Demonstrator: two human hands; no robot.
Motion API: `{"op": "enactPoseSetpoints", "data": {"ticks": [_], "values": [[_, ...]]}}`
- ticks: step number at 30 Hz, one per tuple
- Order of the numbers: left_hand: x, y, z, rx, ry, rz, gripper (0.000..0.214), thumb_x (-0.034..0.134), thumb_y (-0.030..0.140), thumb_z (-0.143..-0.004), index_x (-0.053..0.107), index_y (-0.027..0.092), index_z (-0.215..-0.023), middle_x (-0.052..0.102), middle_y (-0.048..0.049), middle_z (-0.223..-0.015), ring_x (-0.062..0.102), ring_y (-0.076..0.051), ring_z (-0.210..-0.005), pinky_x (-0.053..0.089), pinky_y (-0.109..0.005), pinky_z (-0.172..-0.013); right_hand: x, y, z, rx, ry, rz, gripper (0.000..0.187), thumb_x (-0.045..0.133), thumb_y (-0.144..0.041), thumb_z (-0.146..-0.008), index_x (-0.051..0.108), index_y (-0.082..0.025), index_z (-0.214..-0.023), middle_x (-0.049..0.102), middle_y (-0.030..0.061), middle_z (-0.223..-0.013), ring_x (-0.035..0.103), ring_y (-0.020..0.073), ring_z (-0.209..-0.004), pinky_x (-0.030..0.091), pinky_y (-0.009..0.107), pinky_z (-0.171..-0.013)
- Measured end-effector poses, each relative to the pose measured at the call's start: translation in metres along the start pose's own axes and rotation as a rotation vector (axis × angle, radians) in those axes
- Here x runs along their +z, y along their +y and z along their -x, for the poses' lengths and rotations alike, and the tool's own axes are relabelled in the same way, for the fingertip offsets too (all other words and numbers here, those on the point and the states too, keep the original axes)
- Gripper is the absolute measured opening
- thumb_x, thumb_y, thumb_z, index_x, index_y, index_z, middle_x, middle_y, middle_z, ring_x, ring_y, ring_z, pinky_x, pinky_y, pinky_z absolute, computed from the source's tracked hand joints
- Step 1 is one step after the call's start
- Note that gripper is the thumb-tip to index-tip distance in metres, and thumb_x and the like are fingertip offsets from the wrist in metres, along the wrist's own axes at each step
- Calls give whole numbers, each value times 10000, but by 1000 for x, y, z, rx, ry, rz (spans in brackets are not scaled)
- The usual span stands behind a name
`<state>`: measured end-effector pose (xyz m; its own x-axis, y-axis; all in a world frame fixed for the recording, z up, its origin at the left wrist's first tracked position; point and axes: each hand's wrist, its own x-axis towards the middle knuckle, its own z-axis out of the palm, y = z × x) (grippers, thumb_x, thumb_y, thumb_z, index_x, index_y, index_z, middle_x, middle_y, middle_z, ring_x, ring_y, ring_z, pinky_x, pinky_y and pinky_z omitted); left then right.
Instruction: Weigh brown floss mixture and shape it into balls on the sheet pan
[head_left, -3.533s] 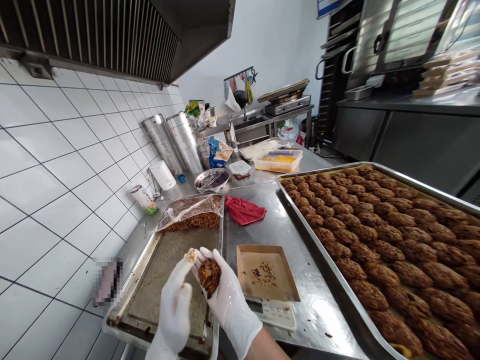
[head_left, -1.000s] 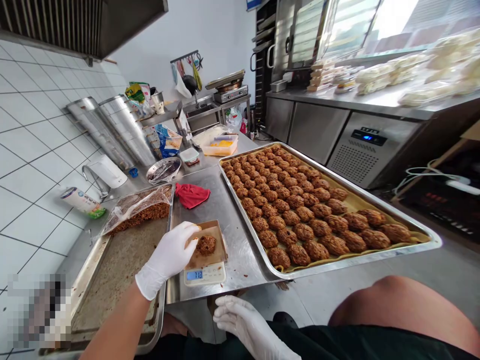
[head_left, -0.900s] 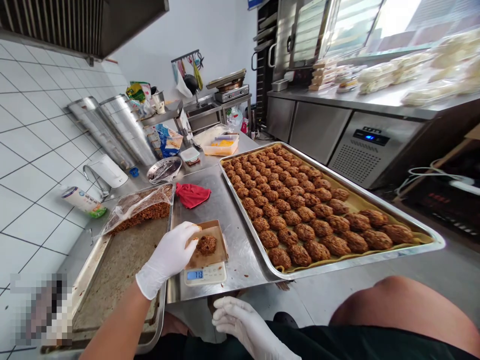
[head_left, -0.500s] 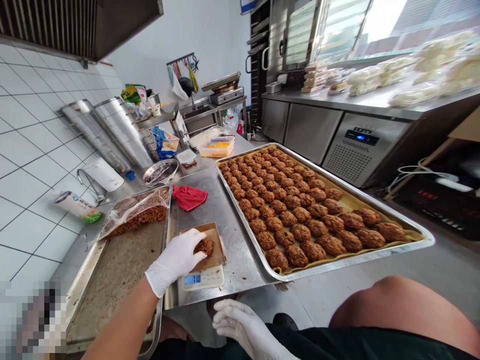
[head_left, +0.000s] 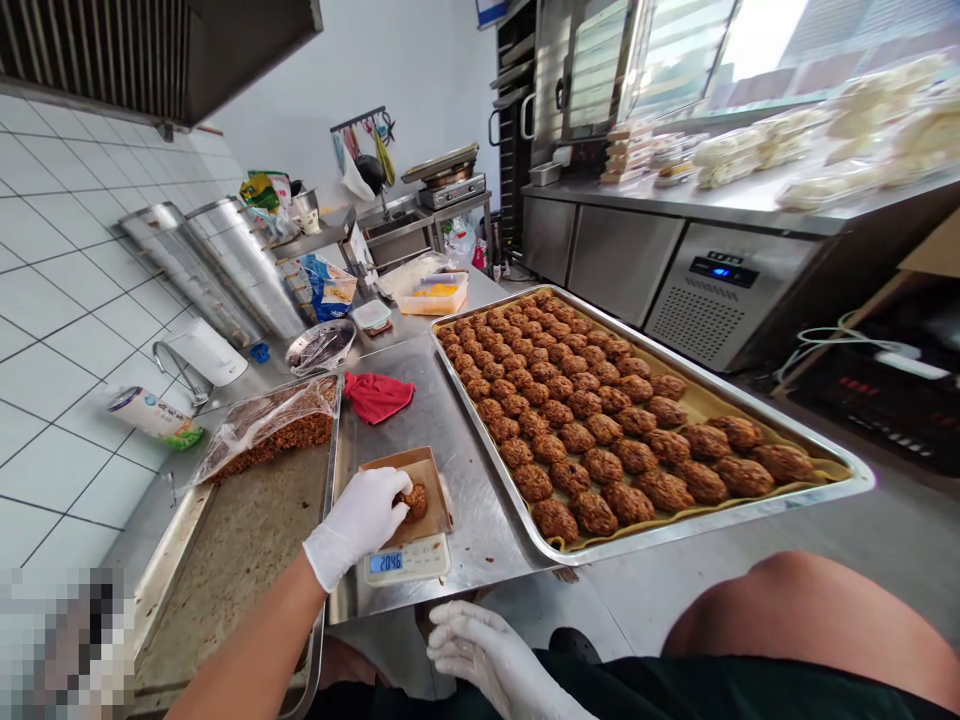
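My left hand (head_left: 367, 520), in a white glove, has its thumb and fingers around a brown, crumbly food ball (head_left: 415, 502). The ball sits in a small brown paper tray (head_left: 436, 478) on a white kitchen scale (head_left: 412, 562), whose lit display seems to read 204.6. Low in the view, above my lap, my right hand (head_left: 484, 645) is also gloved in white; its fingers are stretched out and nothing is in it. To the right, a large metal baking tray (head_left: 645, 553) on yellow-brown lining carries rows of similar brown balls (head_left: 600, 465).
At left, another metal tray (head_left: 247, 560) holds loose brown mixture (head_left: 289, 440) partly under clear plastic wrap. A red cloth (head_left: 379, 397) lies behind the scale. Farther back stand a tub with orange contents (head_left: 433, 292) and a wrapped bowl (head_left: 321, 346). Packaged goods line the right counter.
My left hand has shifted slightly right and down around the food ball. The scale's display has gone from about 71.0 to about 204.6. My right hand has hardly moved.
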<state>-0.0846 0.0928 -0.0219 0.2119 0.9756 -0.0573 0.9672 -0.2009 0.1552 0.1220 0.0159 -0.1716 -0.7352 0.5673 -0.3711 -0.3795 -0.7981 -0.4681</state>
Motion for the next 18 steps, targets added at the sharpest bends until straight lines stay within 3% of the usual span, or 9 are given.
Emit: {"op": "enactPoseSetpoints", "data": {"ticks": [11,18], "values": [[-11,-1,5,-38,16,92,227,526,145,-819,692,261,-921,754,-11,-934,678,-212,-876,446,-306,-835,-6,5,-4,10,4,-14,208,632,-260,-848,710,-118,-978,751,107,-856,702,196,-810,487,357,-859],[-20,1,3,-86,138,130,224,533,121,-801,671,238,-934,733,-29,-964,663,-216,-910,450,-323,-857,-7,5,-5,21,12,-24,228,633,-277,-856,705,-109,-993,748,109,-867,702,191,-807,492,345,-846]]}}
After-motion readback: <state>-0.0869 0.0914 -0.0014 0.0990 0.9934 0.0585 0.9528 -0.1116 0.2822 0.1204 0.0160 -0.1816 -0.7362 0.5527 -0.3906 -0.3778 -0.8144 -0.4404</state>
